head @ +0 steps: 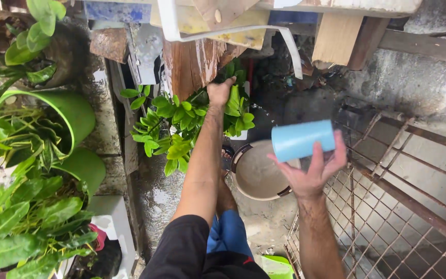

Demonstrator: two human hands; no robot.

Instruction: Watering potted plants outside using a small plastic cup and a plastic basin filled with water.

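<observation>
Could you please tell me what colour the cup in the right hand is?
Light blue cup, head view.

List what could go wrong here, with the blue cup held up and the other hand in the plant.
1. The light blue cup lies sideways in the right hand, held by the fingers only; it might slip toward the round basin below.
2. The ground looks wet, so footing may be slippery.
3. The left hand reaches into the leafy plant near rough wood; scrapes seem possible.

Green pots (76, 111) w/ leafy plants at left, round basin (256, 175) of murky water, rusty wire grid (388, 206) at right.
</observation>
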